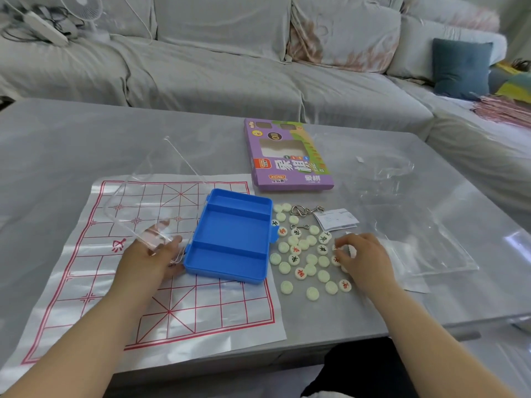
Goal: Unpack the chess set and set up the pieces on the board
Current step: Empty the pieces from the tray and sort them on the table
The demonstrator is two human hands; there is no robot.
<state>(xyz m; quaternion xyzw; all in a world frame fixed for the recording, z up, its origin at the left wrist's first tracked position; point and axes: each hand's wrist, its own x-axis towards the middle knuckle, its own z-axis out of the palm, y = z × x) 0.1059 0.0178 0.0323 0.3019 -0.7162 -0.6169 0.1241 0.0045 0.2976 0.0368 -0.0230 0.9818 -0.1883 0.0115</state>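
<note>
A paper chess board (86, 282) with red lines lies flat on the table at the left. An empty blue plastic case (230, 234) sits on the board's right edge, its clear lid (149, 191) swung open to the left. My left hand (152, 257) holds the near corner of that lid, fingers showing through the plastic. Several round white chess pieces (304, 254) with red or black characters lie scattered right of the case. My right hand (362, 259) rests on the pile's right side, fingertips curled round one piece.
The purple chess box (287, 162) lies behind the case. Metal ring puzzles (306, 209) and a folded paper slip (336, 219) sit by the pieces. Clear plastic bags (416, 239) lie to the right. A grey sofa (201, 67) stands behind the table.
</note>
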